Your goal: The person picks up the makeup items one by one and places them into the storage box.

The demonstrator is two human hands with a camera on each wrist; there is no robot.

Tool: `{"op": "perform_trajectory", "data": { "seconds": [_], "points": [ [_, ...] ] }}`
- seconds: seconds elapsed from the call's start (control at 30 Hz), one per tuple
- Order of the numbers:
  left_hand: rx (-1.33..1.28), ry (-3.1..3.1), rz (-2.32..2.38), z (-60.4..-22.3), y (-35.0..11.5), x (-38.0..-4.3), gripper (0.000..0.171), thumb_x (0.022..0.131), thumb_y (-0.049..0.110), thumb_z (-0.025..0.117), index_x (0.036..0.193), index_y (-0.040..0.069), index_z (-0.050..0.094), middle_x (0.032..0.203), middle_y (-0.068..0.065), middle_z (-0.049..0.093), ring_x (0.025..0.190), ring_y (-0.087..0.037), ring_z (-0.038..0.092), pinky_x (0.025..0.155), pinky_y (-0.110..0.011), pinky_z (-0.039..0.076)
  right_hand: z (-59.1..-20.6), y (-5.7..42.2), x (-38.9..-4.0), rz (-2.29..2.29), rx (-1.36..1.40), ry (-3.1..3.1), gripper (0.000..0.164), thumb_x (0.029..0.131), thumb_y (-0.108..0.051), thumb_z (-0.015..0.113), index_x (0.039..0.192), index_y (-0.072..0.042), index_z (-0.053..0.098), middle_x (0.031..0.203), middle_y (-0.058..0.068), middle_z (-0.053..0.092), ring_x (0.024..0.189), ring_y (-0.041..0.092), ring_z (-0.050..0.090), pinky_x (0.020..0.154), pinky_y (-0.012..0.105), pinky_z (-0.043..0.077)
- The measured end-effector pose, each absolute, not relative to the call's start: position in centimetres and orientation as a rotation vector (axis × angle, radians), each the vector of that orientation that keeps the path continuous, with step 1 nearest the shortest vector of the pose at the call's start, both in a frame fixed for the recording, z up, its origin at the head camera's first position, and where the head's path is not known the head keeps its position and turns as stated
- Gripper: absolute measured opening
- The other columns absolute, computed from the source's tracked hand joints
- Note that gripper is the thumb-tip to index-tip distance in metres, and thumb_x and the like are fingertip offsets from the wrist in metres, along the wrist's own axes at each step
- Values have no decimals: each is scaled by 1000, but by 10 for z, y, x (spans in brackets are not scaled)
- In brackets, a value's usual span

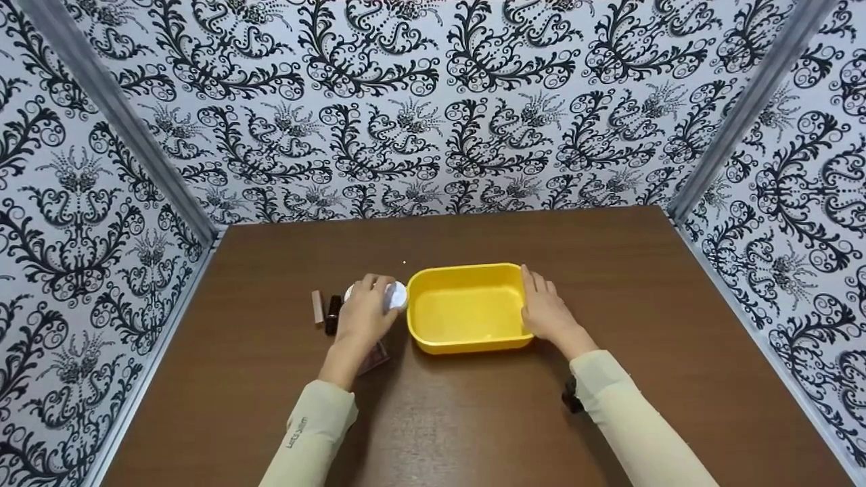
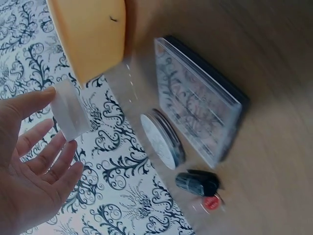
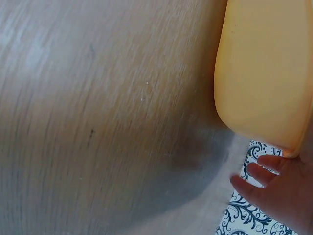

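My left hand pinches a small white container between thumb and fingertips, just left of the yellow plastic tub. In the left wrist view its face is plain white; the other fingers spread loosely below. My right hand rests against the tub's right rim, its fingers fairly straight and spread beside the wall; the thumb is hidden in the right wrist view. Under and beside the left hand lie a flat clear-lidded palette, a round white-topped compact and a black tube.
A slim pinkish tube lies left of the black one. By the right sleeve is a small dark object. The brown table meets patterned walls at the back and sides.
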State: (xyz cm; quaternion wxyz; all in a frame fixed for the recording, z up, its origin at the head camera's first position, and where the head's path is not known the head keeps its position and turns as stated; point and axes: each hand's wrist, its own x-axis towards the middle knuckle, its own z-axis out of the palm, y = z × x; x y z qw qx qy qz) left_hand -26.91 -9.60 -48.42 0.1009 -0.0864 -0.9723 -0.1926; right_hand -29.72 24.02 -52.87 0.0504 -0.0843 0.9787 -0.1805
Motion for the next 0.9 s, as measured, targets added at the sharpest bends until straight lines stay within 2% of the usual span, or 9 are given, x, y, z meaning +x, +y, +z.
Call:
{"op": "perform_trajectory", "data": {
  "seconds": [0.3, 0.5, 0.67, 0.9],
  "points": [
    [-368, -2865, -566, -481, -72, -273, 47, 85, 23, 79, 126, 11, 61, 128, -12, 60, 117, -32, 57, 98, -45, 54, -531, 241, -297, -498, -230, 3021, 76, 99, -12, 51, 160, -4, 7, 165, 23, 9, 149, 46, 16, 119, 69, 16],
    [-409, -2875, -545, -482, -53, -277, 45, 84, 22, 80, 123, 8, 61, 127, -13, 60, 114, -32, 59, 97, -44, 55, -529, 239, -297, -500, -196, 3011, 76, 99, -13, 51, 160, -4, 6, 166, 22, 9, 149, 46, 16, 120, 69, 14],
    [-434, -2905, -497, -485, -37, -281, 46, 85, 27, 79, 123, 9, 61, 124, -13, 61, 111, -31, 60, 95, -43, 56, -529, 238, -297, -504, -181, 2985, 76, 100, -13, 49, 160, -6, 3, 166, 22, 8, 149, 46, 15, 120, 68, 12],
    [-497, -2906, -505, -488, -13, -289, 43, 85, 27, 78, 122, 9, 63, 126, -14, 61, 120, -32, 58, 98, -47, 55, -529, 239, -298, -496, -174, 2992, 75, 100, -13, 48, 160, -7, 4, 166, 22, 11, 149, 46, 17, 120, 69, 13]
  ]
}}
